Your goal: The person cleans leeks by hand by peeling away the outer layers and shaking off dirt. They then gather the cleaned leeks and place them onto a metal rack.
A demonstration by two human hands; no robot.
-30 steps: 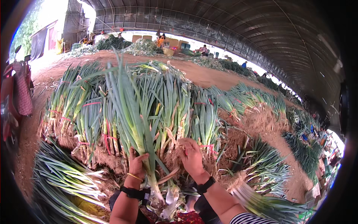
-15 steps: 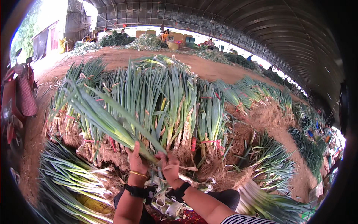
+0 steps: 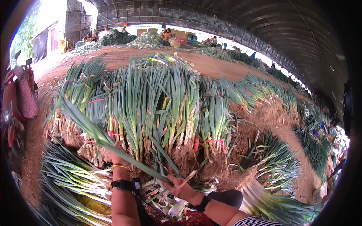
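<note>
Both hands clench 1 long, flat green onion stalk (image 3: 94, 130), left hand (image 3: 116, 156) mid-leaf, right hand (image 3: 181, 187) at its base, against upright, muddy-rooted tied bundles (image 3: 166, 109).

1. Two hands: left hand (image 3: 115, 156), right hand (image 3: 181, 187).
2. One long green onion stalk (image 3: 113, 145) held across both.
3. Upright tied onion bundles (image 3: 158, 109): many, too crowded to count exactly.
4. One gold bangle (image 3: 120, 166), on the left wrist.
5. One red scooter (image 3: 17, 101).
</note>
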